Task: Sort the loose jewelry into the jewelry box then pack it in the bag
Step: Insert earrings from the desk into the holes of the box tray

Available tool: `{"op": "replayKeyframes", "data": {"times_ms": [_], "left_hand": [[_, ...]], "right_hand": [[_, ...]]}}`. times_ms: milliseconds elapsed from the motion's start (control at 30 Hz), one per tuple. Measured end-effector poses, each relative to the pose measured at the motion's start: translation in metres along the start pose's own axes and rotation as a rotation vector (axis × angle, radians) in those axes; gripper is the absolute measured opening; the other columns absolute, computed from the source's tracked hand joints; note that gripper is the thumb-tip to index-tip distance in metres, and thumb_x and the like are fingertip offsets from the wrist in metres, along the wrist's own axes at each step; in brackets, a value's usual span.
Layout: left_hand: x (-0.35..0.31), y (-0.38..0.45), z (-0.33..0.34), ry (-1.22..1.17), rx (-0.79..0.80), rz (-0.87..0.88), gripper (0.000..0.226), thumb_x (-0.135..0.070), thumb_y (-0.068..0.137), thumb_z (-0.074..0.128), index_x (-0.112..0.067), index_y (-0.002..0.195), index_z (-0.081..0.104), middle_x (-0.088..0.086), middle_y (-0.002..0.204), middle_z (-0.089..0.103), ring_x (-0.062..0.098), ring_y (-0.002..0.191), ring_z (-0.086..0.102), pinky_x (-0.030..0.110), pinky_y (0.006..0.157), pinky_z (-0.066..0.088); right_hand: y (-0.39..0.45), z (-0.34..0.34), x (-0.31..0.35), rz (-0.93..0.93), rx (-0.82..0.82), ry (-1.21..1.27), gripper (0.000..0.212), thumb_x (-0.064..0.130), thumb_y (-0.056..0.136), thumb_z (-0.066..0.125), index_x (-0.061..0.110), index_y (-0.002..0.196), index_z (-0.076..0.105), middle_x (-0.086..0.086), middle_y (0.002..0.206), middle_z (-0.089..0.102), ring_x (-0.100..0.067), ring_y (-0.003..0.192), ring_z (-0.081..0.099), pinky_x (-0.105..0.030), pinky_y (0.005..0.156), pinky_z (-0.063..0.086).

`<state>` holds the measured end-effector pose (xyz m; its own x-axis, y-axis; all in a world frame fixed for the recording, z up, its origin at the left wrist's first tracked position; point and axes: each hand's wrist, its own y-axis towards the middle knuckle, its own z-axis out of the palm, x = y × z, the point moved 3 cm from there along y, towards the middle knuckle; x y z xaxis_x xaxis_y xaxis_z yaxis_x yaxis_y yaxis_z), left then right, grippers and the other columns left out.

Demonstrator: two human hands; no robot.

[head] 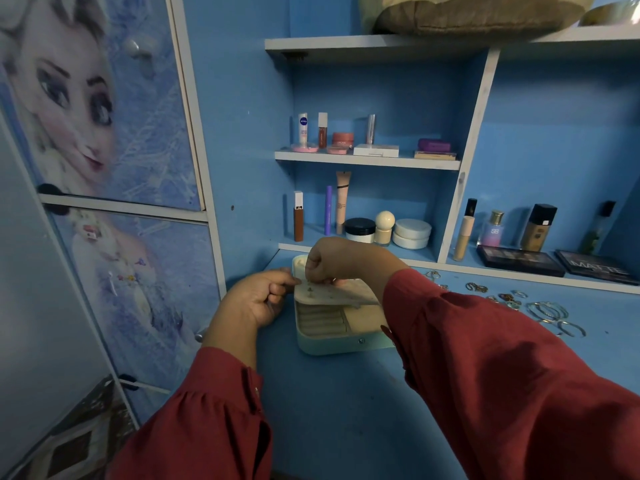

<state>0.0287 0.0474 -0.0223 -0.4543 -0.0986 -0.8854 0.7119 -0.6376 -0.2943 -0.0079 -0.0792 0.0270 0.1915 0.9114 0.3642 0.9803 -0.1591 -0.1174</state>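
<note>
On blue desk (346,393), loose jewelry (540,306)

Shiny metal bangles (550,311) lie on a smooth painted desk (346,403) (matt cloth sleeves (502,375)).

You face a blue wall (554,140) fitted with white-edged shelves (367,160); cosmetics stand in rows on the two lower ones, and a brown cushion (478,15) sits on the top board. At your left stands a wardrobe (104,133) whose doors carry a printed cartoon figure (icy blue tones). The blue desktop (339,410) runs beneath, dimly lit.
</note>
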Motion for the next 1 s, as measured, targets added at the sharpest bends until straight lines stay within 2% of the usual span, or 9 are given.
{"op": "replayKeyframes", "data": {"times_ms": [133,300,467,567,700,800,867,933,1000], "left_hand": [[0.003,0.006,-0.004,-0.028,-0.028,-0.004,0.019,0.006,0.091,0.047,-0.008,0.083,0.056,-0.009,0.037,0.043,0.002,0.025,0.03,0.008,0.029,0.019],[0.004,0.012,-0.007,0.004,-0.029,-0.035,0.01,0.0,0.089,0.055,-0.006,0.087,0.063,-0.006,0.041,0.051,0.003,0.026,0.032,0.007,0.03,0.021],[0.001,0.012,-0.007,0.07,0.084,-0.048,0.016,0.002,0.081,0.061,-0.005,0.092,0.07,0.009,0.082,0.073,0.002,0.034,0.031,0.009,0.032,0.027],[0.001,0.012,-0.003,0.213,0.079,0.026,0.018,0.003,0.074,0.071,-0.01,0.086,0.071,-0.004,0.062,0.066,0.001,0.038,0.035,0.01,0.034,0.03],[0.002,0.02,-0.004,0.405,-0.091,0.196,0.016,-0.006,0.075,0.077,-0.009,0.09,0.072,0.006,0.076,0.072,0.004,0.041,0.038,0.016,0.038,0.034],[0.002,0.021,-0.001,0.473,-0.135,0.307,0.012,-0.015,0.08,0.075,-0.007,0.087,0.069,0.004,0.066,0.066,0.007,0.04,0.037,0.018,0.039,0.031],[0.002,0.022,0.001,0.501,-0.181,0.373,0.016,-0.017,0.08,0.075,-0.003,0.081,0.066,0.003,0.062,0.062,0.006,0.04,0.041,0.016,0.04,0.032],[0.002,0.025,0.003,0.511,-0.219,0.439,0.019,-0.015,0.081,0.075,0.002,0.081,0.065,0.007,0.069,0.065,0.005,0.05,0.054,0.017,0.05,0.042],[0.004,0.028,0.005,0.5,-0.224,0.486,0.021,-0.013,0.082,0.073,0.006,0.084,0.065,0.011,0.082,0.07,0.014,0.07,0.063,0.027,0.071,0.05]], "right_hand": [[-0.005,0.002,-0.001,-0.036,-0.075,-0.008,0.02,0.01,0.088,0.058,-0.002,0.101,0.068,-0.016,0.1,0.068,-0.016,0.076,0.057,-0.022,0.064,0.046],[-0.028,-0.008,-0.021,-0.07,-0.134,0.076,0.009,0.013,0.09,0.061,0.013,0.092,0.07,0.004,0.09,0.068,-0.006,0.074,0.058,-0.014,0.061,0.043],[-0.073,-0.032,-0.071,0.022,-0.26,0.228,0.012,0.015,0.093,0.058,0.016,0.094,0.07,0.011,0.086,0.068,0.001,0.074,0.06,-0.007,0.061,0.042],[-0.102,-0.037,-0.099,0.094,-0.354,0.269,0.016,0.021,0.096,0.053,0.019,0.097,0.069,0.011,0.087,0.068,-0.003,0.076,0.06,-0.012,0.061,0.04],[-0.137,-0.029,-0.121,0.124,-0.4,0.314,0.015,0.021,0.097,0.053,0.023,0.096,0.068,0.012,0.087,0.068,0.005,0.073,0.059,-0.006,0.057,0.04],[-0.148,-0.018,-0.131,0.133,-0.463,0.342,0.014,0.019,0.095,0.056,0.022,0.092,0.069,0.012,0.081,0.068,0.013,0.064,0.057,-0.002,0.054,0.039],[-0.15,-0.011,-0.136,0.148,-0.499,0.38,0.015,0.017,0.094,0.057,0.02,0.088,0.071,0.01,0.078,0.068,0.007,0.066,0.059,-0.007,0.061,0.043],[-0.151,-0.006,-0.139,0.175,-0.493,0.37,0.016,0.018,0.094,0.058,0.022,0.087,0.071,0.011,0.083,0.07,-0.002,0.077,0.062,-0.017,0.072,0.048],[-0.15,-0.003,-0.141,0.187,-0.457,0.342,0.012,0.021,0.092,0.061,0.025,0.089,0.072,0.012,0.088,0.07,-0.002,0.084,0.063,-0.016,0.073,0.047]]}}
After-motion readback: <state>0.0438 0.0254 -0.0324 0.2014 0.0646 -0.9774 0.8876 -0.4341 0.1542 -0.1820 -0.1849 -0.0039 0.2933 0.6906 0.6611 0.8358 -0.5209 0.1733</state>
